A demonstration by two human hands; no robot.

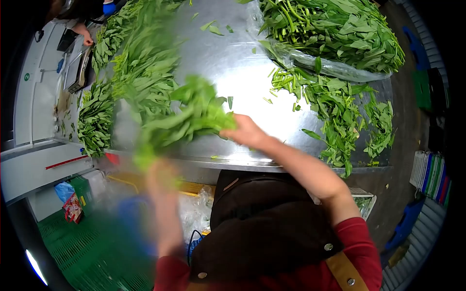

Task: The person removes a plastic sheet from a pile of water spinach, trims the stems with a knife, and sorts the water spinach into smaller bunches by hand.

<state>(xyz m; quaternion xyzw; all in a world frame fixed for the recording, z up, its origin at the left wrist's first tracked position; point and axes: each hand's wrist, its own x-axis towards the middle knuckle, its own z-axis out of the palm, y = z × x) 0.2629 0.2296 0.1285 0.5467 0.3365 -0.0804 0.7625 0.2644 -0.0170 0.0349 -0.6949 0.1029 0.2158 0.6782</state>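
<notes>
A bunch of leafy greens (187, 119) is stretched between my two hands over the front left of the metal table (238, 92). My right hand (242, 131) is closed round its stem end. My left hand (162, 172), smeared by motion, is at the lower left end of the bunch; its fingers cannot be made out. Just beyond the bunch, a long pile of greens (150, 63) lies along the table's left part. Loose leaves and cut stems (335, 111) are scattered on the right side.
A large heap of greens (340, 29) lies on clear plastic (330, 68) at the back right. Another person's hand (85, 36) is near a scale-like device (77, 72) at the upper left. Green crates (92, 242) stand below left. The table's front edge (301, 169) runs before me.
</notes>
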